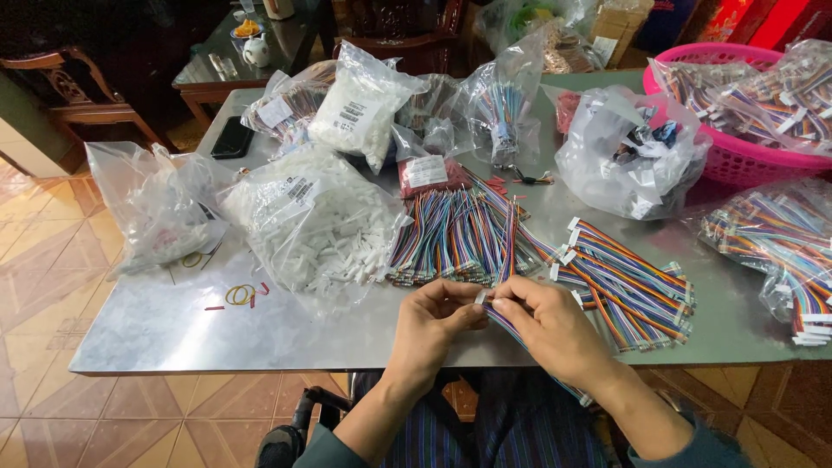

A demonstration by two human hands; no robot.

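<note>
Rainbow-striped flat ribbon cable (520, 329) runs slantwise from my fingertips down toward my lap, its small white plastic connector (482, 297) uppermost. My left hand (433, 316) and right hand (546, 325) meet at that end above the steel table's (173, 334) edge, fingers pinched on it.

**Around the metal table**

A pink basket (737, 160) sits at the far right corner, full of bagged wires. A black phone (232, 137) lies near the far left edge, beside clear bags of white plastic parts (322, 227). Yellow rubber bands (240, 295) rest on the bare metal. A white teapot (256, 50) stands on a dark side table (204, 74) beyond.
</note>
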